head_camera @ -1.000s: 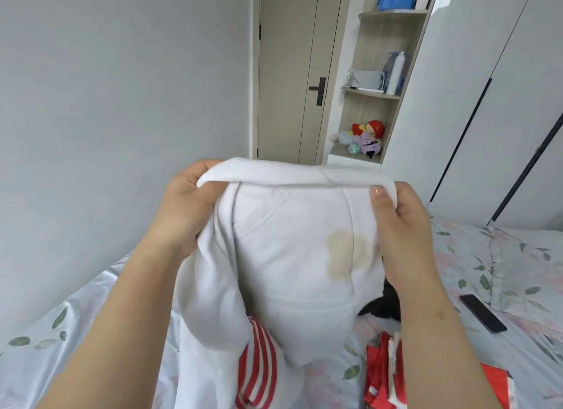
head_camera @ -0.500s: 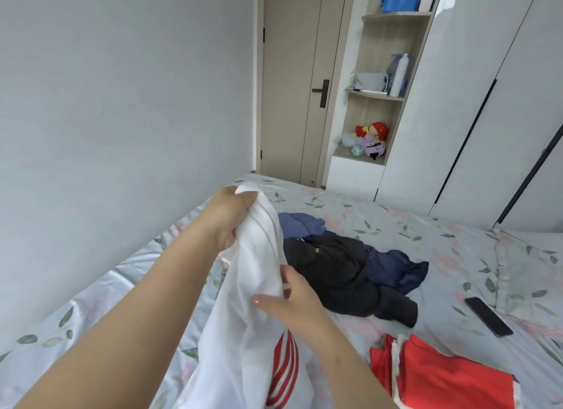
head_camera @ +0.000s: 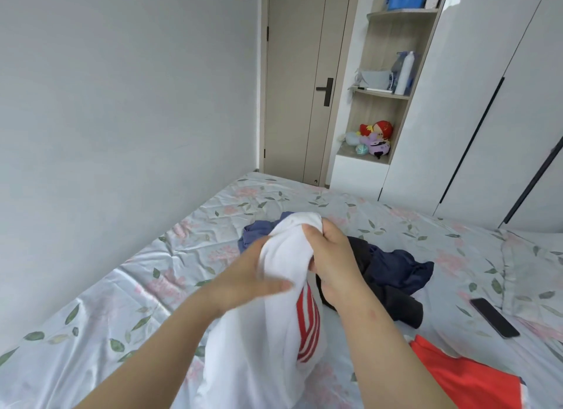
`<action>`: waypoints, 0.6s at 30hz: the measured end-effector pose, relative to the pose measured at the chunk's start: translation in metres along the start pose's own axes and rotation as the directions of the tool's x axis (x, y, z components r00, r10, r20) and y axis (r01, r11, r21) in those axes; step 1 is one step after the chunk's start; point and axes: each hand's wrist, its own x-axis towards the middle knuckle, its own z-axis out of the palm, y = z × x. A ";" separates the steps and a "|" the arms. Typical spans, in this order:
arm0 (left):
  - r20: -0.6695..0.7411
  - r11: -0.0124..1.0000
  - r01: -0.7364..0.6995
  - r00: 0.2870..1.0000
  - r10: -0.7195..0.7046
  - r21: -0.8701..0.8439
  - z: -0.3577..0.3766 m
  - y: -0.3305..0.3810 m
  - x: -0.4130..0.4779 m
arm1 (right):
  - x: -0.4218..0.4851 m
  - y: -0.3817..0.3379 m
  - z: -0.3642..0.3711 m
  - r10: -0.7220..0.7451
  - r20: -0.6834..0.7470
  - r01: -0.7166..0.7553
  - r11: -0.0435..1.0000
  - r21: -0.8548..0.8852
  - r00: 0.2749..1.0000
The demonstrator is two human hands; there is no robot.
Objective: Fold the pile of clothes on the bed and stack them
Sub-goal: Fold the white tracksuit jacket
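A white garment with red stripes (head_camera: pixel 274 332) hangs bunched in front of me over the bed (head_camera: pixel 128 311). My right hand (head_camera: pixel 332 256) grips its top end, fingers curled round the cloth. My left hand (head_camera: pixel 249 277) holds the garment from the left a little lower, fingers wrapped across the fabric. Behind my hands lies a loose pile of dark clothes (head_camera: pixel 393 274), black and navy, with a blue piece at its left. A folded red garment (head_camera: pixel 466 378) lies at the lower right of the bed.
A black phone (head_camera: pixel 493 317) lies on the sheet to the right. A grey wall borders the bed on the left. Beyond the bed stand a door (head_camera: pixel 301 82), open shelves with toys (head_camera: pixel 374 137) and white wardrobes.
The white garment was held spread wide and high a second ago. Both hands have since come together and lowered, bunching it; my right hand moved up to the top end.
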 end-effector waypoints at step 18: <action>-0.439 0.970 -0.080 0.898 -0.030 -0.230 -0.028 0.054 0.044 | -0.005 0.018 -0.021 0.063 0.035 -0.054 0.974 -0.218 0.997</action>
